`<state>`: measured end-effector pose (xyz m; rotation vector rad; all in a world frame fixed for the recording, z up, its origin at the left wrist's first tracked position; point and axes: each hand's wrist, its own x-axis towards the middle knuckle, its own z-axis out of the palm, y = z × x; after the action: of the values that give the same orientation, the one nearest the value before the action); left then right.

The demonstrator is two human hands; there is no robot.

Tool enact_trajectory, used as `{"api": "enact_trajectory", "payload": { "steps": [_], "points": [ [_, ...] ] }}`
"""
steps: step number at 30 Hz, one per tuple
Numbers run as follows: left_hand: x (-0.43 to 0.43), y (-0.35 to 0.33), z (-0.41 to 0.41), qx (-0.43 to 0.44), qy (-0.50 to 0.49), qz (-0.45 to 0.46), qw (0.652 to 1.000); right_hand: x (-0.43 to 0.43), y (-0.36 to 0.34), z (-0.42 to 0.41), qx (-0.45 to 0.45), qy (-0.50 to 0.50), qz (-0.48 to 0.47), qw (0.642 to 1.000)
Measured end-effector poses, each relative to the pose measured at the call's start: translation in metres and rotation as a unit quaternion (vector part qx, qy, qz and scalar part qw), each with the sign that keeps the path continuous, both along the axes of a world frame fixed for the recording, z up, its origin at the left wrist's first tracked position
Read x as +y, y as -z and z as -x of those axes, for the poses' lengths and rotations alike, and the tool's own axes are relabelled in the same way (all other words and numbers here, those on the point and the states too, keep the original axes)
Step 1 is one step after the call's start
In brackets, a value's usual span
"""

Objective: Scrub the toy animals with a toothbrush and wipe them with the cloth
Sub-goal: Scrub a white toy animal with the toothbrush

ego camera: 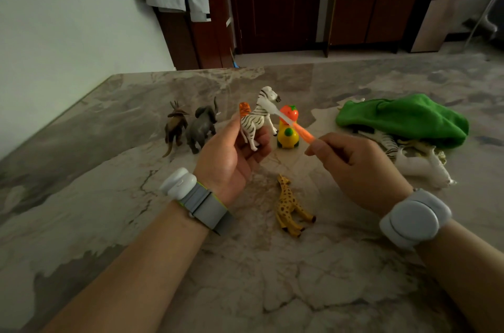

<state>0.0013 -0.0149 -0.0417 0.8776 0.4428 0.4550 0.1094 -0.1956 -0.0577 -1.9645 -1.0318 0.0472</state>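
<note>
Head view: toothbrush (293,124) slants up-left, head against the upright zebra (255,118).

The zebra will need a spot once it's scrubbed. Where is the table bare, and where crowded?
Bare: the near table, this side of the giraffe, and the far left stretch behind the elephant. Crowded: beside the green cloth, where toys pile up.

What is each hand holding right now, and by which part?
The left hand holds the toy zebra by its hindquarters; the right hand pinches the toothbrush by its orange handle end.
</note>
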Motion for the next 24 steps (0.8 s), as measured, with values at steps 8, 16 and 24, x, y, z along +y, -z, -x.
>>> {"api": "enact_trajectory", "payload": {
  "steps": [8, 16, 24],
  "points": [
    [0.003, -0.001, -0.002, 0.001, -0.03, 0.019, 0.999, 0.002, 0.0, 0.005, -0.002, -0.03, 0.022, 0.999],
    [0.0, 0.002, -0.002, 0.027, -0.021, -0.026, 0.999, 0.001, 0.001, 0.0, -0.001, -0.007, 0.015, 1.0],
    [0.001, 0.003, -0.002, 0.033, -0.031, -0.03, 0.999, -0.001, 0.001, -0.001, -0.01, 0.015, -0.01, 1.0]
  ]
}}
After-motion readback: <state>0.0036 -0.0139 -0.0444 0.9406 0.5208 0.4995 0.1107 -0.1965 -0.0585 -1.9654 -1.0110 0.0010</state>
